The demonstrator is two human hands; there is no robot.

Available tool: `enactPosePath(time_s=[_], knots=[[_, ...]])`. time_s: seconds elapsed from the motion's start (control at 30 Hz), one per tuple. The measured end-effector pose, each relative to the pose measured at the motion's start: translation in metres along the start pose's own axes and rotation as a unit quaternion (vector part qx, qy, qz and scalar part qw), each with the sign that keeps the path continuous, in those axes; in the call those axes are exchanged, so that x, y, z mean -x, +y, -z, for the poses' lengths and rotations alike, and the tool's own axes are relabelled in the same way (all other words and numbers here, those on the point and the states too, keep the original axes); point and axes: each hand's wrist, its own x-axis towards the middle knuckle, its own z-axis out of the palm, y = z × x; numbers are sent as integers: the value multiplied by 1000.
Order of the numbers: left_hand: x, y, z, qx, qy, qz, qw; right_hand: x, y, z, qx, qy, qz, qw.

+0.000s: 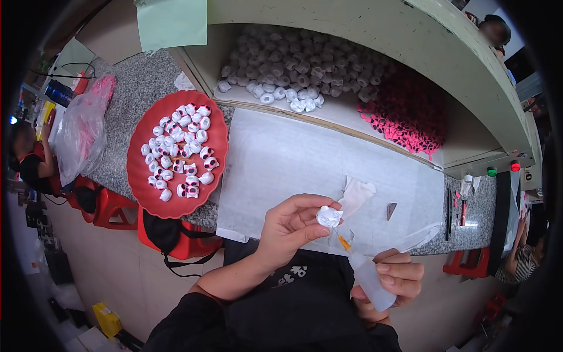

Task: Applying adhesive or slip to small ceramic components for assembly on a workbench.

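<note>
Left hand [282,227] pinches a glossy, rounded white piece [329,217] while right hand [401,276] clasps a translucent, cylindrical bottle [370,283].

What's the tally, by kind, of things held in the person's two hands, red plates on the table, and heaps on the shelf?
White piece, in the left hand: 1
Squeeze bottle, in the right hand: 1
Red plate: 1
White heap: 1
Pink-and-black heap: 1
Total: 5
</note>
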Motion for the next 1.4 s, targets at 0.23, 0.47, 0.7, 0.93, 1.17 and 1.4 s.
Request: enactPosePath(time_s=[0.23,0.47,0.7,0.93,1.17,1.4], knots=[[0,1,-2,5,-14,0,1000,-1,0,-2,1,26,9,1000],[0,0,-2,3,-14,-5,1000,0,-1,-6,0,40,1,999],[1,0,-2,3,-13,-7,1000,0,-4,-4,-19,22,-10,1000],[1,0,-2,-37,-21,-31,999,-1,-1,-6,-15,35,-5,999],[-2,2,-2,-87,-34,-76,993,-5,-2,-2,-14,5,5,1000],[0,6,-3,-156,-38,-71,984,-6,-2,-3,-22,-10,-2,1000]])
